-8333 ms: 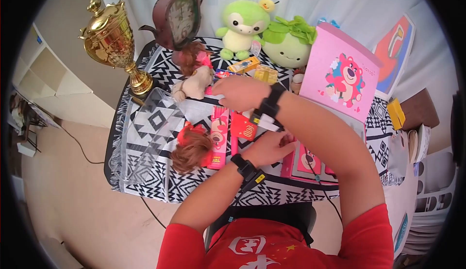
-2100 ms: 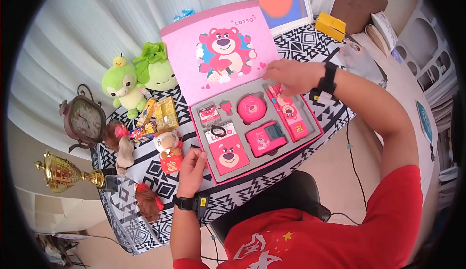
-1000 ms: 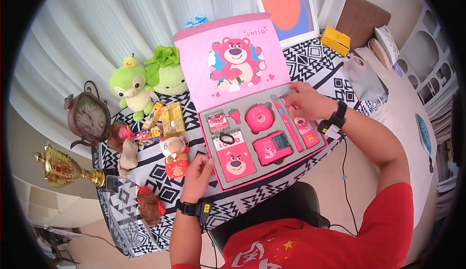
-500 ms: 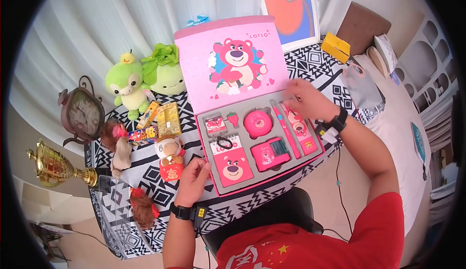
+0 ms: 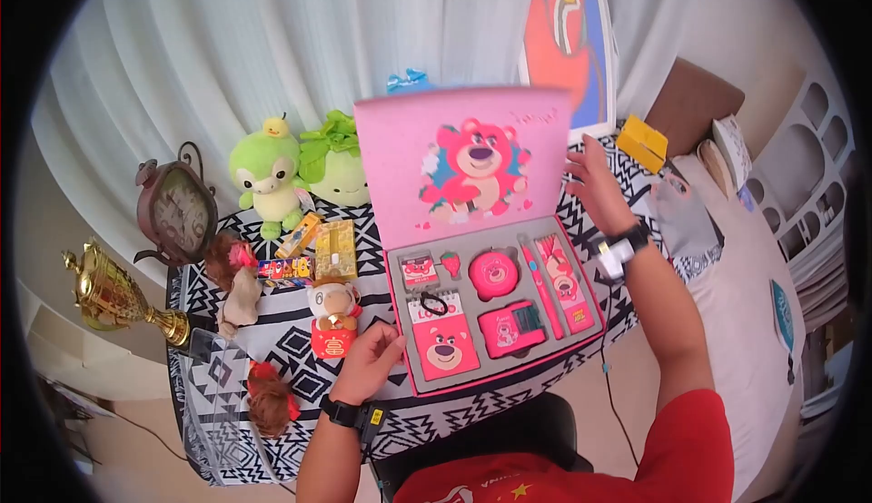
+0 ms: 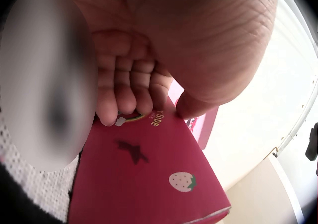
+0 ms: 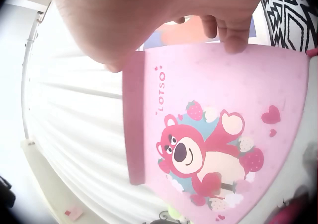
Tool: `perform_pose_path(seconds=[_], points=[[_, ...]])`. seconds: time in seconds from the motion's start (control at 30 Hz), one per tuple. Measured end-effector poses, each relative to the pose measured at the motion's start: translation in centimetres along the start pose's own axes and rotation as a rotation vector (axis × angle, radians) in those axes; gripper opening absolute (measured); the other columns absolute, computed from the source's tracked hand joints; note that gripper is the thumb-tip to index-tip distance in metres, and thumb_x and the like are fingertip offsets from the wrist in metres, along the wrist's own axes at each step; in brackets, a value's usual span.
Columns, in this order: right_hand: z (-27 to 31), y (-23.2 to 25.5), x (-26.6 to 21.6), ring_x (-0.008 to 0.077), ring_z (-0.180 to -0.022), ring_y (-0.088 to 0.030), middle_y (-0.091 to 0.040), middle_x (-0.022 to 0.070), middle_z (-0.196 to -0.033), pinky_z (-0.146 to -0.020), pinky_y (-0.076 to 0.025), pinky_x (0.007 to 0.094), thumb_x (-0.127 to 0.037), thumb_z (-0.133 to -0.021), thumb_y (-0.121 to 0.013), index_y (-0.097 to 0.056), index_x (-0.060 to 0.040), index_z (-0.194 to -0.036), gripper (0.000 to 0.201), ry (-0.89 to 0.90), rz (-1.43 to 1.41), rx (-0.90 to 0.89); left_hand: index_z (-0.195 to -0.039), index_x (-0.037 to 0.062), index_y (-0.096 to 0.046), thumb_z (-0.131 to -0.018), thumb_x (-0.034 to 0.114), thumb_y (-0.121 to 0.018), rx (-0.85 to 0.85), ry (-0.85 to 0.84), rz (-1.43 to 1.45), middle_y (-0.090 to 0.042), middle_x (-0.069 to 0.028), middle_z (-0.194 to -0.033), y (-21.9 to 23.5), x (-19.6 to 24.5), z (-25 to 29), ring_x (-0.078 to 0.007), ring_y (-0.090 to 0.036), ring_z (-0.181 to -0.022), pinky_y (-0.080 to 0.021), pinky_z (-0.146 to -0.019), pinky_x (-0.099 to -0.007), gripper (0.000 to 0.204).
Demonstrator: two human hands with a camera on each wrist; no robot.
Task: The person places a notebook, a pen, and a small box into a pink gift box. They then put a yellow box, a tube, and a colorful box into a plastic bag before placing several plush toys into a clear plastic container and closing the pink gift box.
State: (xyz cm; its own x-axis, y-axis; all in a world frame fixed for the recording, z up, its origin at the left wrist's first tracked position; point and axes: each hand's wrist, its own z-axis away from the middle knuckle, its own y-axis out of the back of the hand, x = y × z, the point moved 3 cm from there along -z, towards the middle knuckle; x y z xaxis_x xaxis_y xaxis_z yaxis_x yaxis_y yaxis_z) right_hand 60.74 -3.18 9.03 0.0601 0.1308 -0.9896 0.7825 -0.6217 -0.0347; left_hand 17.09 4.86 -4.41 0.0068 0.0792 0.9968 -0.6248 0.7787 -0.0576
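Observation:
A pink stationery gift box (image 5: 509,371) lies on the table with its lid (image 5: 400,176) raised and a cartoon bear printed inside it. Its grey tray holds a notepad (image 5: 447,349), a round pink case (image 5: 493,273), a pink sharpener-like box (image 5: 509,329), a pink pen (image 5: 542,290) and a pencil pack (image 5: 565,285). My left hand (image 5: 371,358) holds the box's left side, with bent fingers (image 6: 141,97) against the outer wall and the thumb at the rim. My right hand (image 5: 599,190) touches the lid's right edge; fingertips (image 7: 236,45) overlap that edge.
Left of the box are a mascot plush with a red pouch (image 5: 333,317), yellow packs (image 5: 334,249), brown-haired dolls (image 5: 271,403) and a clear plastic cover (image 5: 218,403). Green plush toys (image 5: 263,176), a clock (image 5: 177,208) and a gold trophy (image 5: 113,294) stand behind. A yellow box (image 5: 641,144) sits right.
The pencil pack and pen now lie in the tray. My right hand has gone from the pencil pack up to the lid, which has tilted forward. My left hand stays at the box's left side.

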Motion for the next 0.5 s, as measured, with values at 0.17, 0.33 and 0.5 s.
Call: perform_pose_path(seconds=[0.17,0.33,0.5], points=[[8.4,2.4,-1.2,0.0263,-0.144,-0.04,-0.043,0.0113,-0.154,-0.102,-0.045,0.0414,-0.064,-0.106,-0.03,-0.029,-0.011,-0.158,0.075,0.367,-0.088,-0.116,-0.099,0.0048,-0.056,-0.103,0.013,-0.061,-0.035,0.033,-0.052,-0.058,0.0022,-0.089,0.5,-0.3,0.2,-0.0058,-0.057,-0.078,-0.049,-0.072,-0.0225,0.01],[18.5,3.9,4.3,0.0299,-0.143,-0.041,-0.044,0.0154,-0.154,-0.119,-0.031,0.0428,-0.061,-0.108,-0.025,-0.033,-0.0014,-0.155,0.077,0.236,-0.155,0.194,-0.102,0.0047,-0.057,-0.109,0.036,-0.05,-0.058,-0.021,0.212,-0.059,-0.0023,-0.093,0.7,0.3,0.1,-0.0122,-0.058,-0.083,-0.049,-0.079,-0.0266,0.033],[25.1,2.1,5.3,0.0223,-0.134,-0.049,-0.052,0.0155,-0.144,-0.113,-0.037,0.0381,-0.021,-0.106,-0.057,-0.044,0.0012,-0.147,0.049,0.106,0.267,0.147,-0.106,0.0036,-0.058,-0.108,0.035,-0.052,-0.122,-0.119,0.164,-0.059,-0.0019,-0.096,0.7,0.7,0.1,-0.0118,-0.057,-0.085,-0.048,-0.08,-0.0273,0.032]])
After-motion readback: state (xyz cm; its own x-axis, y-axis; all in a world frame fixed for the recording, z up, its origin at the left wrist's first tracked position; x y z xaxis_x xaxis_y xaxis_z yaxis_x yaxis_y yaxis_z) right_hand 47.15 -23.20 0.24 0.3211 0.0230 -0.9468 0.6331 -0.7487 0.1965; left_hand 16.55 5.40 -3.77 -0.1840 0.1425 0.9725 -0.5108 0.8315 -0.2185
